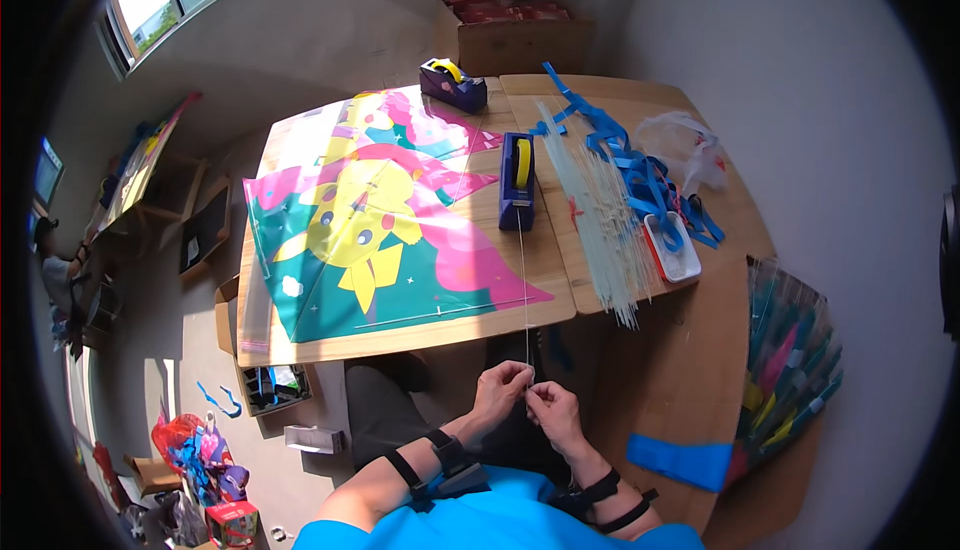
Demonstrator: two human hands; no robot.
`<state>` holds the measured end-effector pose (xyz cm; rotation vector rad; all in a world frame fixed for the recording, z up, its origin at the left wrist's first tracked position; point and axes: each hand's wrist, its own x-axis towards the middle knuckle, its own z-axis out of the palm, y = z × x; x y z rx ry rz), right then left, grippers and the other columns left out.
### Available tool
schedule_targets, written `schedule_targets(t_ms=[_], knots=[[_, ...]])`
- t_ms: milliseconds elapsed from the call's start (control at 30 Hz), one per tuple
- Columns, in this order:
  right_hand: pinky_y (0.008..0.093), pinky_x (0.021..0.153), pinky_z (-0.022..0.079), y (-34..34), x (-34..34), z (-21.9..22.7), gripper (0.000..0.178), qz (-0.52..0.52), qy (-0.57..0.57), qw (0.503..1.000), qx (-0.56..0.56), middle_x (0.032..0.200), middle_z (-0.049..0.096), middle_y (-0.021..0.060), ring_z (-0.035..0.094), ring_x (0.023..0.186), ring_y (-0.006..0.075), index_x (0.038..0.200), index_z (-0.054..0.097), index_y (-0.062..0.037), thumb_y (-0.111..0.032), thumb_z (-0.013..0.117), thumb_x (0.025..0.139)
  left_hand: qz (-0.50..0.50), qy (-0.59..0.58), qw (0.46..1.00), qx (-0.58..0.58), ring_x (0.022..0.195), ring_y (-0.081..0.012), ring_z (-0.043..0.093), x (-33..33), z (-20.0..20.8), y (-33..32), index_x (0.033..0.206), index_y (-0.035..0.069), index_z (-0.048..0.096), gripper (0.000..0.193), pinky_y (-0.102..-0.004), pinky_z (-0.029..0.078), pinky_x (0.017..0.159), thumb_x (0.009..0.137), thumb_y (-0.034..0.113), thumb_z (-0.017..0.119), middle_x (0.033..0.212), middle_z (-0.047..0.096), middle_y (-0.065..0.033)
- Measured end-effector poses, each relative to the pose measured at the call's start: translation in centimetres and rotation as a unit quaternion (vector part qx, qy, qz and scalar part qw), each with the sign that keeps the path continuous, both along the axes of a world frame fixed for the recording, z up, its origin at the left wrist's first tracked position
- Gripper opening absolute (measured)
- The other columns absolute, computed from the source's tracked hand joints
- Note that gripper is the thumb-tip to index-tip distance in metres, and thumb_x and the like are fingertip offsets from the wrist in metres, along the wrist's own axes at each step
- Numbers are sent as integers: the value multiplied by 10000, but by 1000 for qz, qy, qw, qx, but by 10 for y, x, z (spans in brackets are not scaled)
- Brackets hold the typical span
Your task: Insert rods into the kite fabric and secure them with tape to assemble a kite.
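Observation:
My left hand (pixel 503 390) and my right hand (pixel 555 414) are close together just off the table's near edge, in front of my lap. Both pinch the lower end of a thin pale strand (pixel 526 295); whether it is string or a slim rod, I cannot tell. From my fingers it runs straight up over the table edge to a dark blue tape dispenser (pixel 517 212) with a yellow roll. Left of it lies a printed kite (pixel 430 285) in green, pink and yellow, with a cartoon figure on it. Another similar kite (pixel 410 110) partly shows behind.
Right of the dispenser lie a bundle of thin pale rods (pixel 590 210), blue ribbon (pixel 610 140), a small white tray (pixel 683 265) and a clear plastic bag (pixel 690 145). A second dispenser (pixel 455 90) stands at the back. A carton of wrapped items (pixel 790 360) is at right. Another person (pixel 62 280) is far left.

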<state>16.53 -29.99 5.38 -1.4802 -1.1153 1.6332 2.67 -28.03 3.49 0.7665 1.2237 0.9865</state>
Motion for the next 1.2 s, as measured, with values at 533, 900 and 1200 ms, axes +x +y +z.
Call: schedule_targets(t_ms=[533, 900, 1200], knots=[[259, 533, 495, 362, -30, -3, 231, -51, -209, 964, 157, 698, 660, 58, 620, 548, 138, 906, 668, -3, -226, 660, 843, 46, -5, 998, -53, 727, -57, 562, -26, 3, -7, 1062, 23, 644, 231, -203, 449, 653, 902, 189, 639, 827, 653, -18], [215, 392, 431, 381, -37, -24, 156, -52, -68, 995, -49, 604, 557, -10, 522, 463, 83, 773, 619, -52, -177, 701, 816, 28, -23, 997, -75, 719, -66, 560, -31, 1, -3, 1052, 22, 643, 216, -210, 451, 655, 902, 178, 639, 821, 648, -28], [244, 396, 392, 361, -67, -4, 145, -76, -31, 994, -78, 610, 530, 5, 506, 479, 106, 767, 587, -52, -169, 628, 841, 40, -18, 996, -74, 724, -68, 561, -36, 0, -7, 1040, 24, 644, 211, -212, 449, 661, 903, 184, 640, 826, 648, -29]])
